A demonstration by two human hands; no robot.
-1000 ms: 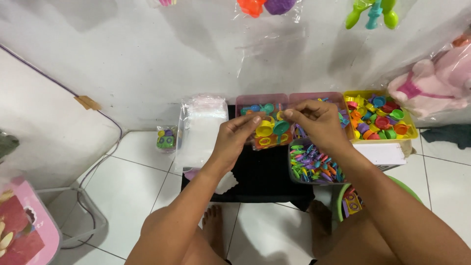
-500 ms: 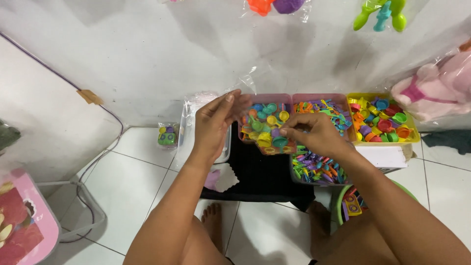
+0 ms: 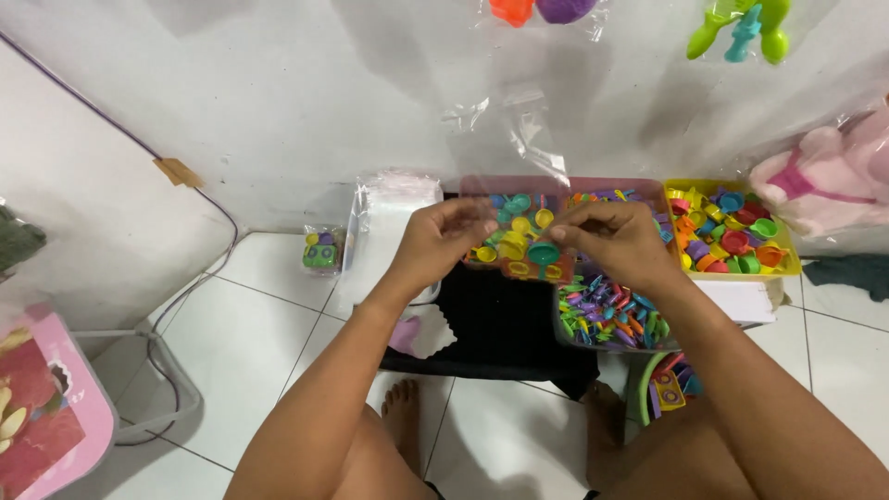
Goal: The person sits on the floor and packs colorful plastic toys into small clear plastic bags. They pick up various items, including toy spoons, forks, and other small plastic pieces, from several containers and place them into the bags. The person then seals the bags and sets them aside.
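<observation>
Nearest the body, the left hand and right hand meet over the black cloth, fingers pinched shut on the mouth of a clear plastic bag with small coloured toy pieces inside, the bag hanging at twelve o'clock from the knees. If either pinch slackens, the thin film could slide out and spill pieces onto the white tiles. Farther off, at one o'clock, the yellow tray sits crowded; a swinging bag could knock it.
</observation>
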